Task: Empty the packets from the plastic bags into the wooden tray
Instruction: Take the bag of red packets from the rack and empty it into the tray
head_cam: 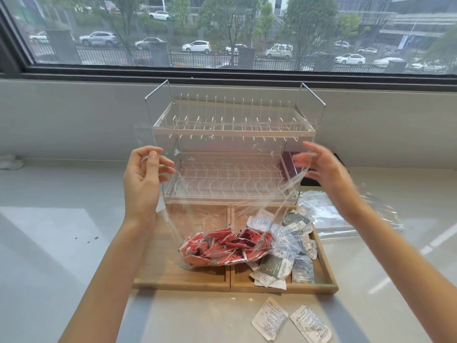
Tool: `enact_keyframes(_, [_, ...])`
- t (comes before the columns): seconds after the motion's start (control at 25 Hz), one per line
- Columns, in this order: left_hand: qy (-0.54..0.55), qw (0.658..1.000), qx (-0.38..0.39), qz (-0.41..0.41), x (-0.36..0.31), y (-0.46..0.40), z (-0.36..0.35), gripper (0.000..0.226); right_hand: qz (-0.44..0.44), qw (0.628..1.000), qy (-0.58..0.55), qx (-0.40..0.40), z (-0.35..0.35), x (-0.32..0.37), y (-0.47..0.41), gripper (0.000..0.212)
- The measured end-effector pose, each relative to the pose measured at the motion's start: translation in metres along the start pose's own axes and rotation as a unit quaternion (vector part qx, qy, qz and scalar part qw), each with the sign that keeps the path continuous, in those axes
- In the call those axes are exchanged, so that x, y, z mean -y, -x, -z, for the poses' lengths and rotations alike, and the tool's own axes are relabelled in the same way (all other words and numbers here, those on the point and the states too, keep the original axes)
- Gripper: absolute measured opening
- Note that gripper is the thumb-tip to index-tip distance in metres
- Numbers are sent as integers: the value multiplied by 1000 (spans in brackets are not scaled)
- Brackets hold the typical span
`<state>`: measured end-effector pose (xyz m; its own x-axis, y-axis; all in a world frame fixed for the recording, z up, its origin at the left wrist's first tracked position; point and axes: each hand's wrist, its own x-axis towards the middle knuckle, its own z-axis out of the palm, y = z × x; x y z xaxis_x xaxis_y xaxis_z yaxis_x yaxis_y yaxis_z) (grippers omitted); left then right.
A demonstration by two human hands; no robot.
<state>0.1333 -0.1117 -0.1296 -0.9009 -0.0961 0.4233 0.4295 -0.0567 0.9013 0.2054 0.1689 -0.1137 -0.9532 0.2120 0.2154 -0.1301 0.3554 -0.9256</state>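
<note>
A: We're mid-task: our left hand (142,179) pinches one top edge of the clear plastic bag (222,194), right hand (319,169) blurred, fingers spread at the other edge; we can't tell its grasp

B: The red foil packets (222,246) sit in the bag's bottom, resting on the two-compartment wooden tray (173,280). Next we'd probably upend it over the left compartment

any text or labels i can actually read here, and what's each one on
None can be read.
White packets on the counter: printed lines, too small and blurred.
Green and white packets in the wooden tray: characters show, not legible.
Red packets in the plastic bag: no legible print.
</note>
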Motion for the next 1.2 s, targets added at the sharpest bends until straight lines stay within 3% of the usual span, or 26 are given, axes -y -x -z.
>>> enact_keyframes(0.08, [1,1000,-3,2,1,-2,-1,22,-30,996,79,38,-13,-38,23,82])
enact_keyframes(0.28, [-2,1000,-7,9,3,-4,-3,22,-114,958,197,172,-54,-97,53,90])
enact_keyframes(0.48, [6,999,44,28,12,3,12,17,-152,959,196,134,-77,-115,44,78])
enact_keyframes(0.52, [-1,997,65,49,21,8,18,32,-151,961,196,126,-80,-116,43,75])
enact_keyframes(0.6, [-51,988,98,112,44,23,28,84,-148,961,200,122,-84,-116,41,69])
enact_keyframes(0.64, [-80,977,120,157,58,33,31,102,-147,961,200,118,-87,-117,42,67])
enact_keyframes(0.68, [-109,960,148,211,73,45,32,103,-146,962,199,116,-89,-119,43,65])
enact_keyframes(0.8, [-146,899,233,342,108,75,28,77,-143,965,192,104,-94,-123,48,62])
enact_keyframes(0.88, [-191,878,259,354,123,85,26,73,-136,965,198,102,-94,-125,48,61])
enact_keyframes(1.2, [-195,898,214,332,133,90,16,40,-88,950,283,94,-109,-126,53,51])
